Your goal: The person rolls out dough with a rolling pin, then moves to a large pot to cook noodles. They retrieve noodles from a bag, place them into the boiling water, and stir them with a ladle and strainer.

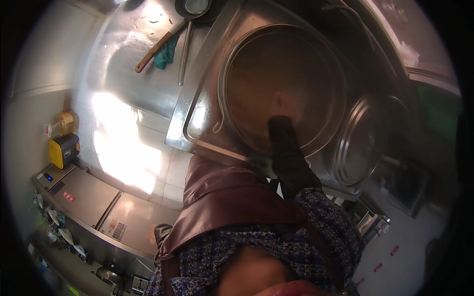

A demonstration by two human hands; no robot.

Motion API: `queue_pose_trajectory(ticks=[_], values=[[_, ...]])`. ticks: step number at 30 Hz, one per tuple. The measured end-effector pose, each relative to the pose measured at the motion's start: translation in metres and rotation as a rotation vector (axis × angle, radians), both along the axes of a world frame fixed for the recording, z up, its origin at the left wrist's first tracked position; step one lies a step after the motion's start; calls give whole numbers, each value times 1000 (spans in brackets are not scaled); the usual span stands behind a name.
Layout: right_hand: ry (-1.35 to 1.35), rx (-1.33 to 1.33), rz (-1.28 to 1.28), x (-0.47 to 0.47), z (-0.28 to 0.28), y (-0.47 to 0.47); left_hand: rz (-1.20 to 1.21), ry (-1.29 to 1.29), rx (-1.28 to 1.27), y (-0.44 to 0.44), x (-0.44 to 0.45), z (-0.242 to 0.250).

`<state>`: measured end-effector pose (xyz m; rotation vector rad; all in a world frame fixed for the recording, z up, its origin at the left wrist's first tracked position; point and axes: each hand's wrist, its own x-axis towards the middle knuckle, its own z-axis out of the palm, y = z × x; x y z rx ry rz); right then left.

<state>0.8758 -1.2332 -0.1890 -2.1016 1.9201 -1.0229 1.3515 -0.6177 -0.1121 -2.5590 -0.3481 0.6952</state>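
My right hand (283,101), in a dark sleeve cover, reaches over or into a large round metal pot (223,88). The hand is blurred, so its fingers and anything in them cannot be made out. Brownish, hazy contents show inside the pot. A thin metal handle with a hooked end (218,127) hangs over the pot's left rim. At the lower left, my left hand (152,235) is low beside my apron, above or near a steel worktop (144,214); its fingers are mostly hidden.
A metal lid or shallow round vessel (357,142) lies right of the pot. On the steel counter (122,77) at upper left are a wooden handle (153,53), a teal cloth (166,53) and a long-handled ladle (185,55). An oil jug (68,123) stands far left by a yellow-black box (64,151).
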Motion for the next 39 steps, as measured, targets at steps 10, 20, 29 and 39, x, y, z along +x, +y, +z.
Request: queue_pose_trajectory(ticks=[10,20,29,39], values=[[96,354,580,57,-74,-21,-65,3,402,-85,-8,-28],[88,434,100,-166,-8,-22,-106,99,590,-146,1,-59],[-194,-85,-383,-10,-65,-46,-131,155,592,-137,3,-68],[136,276,488,91,-11,-34,-171,195,564,-130,20,-80]])
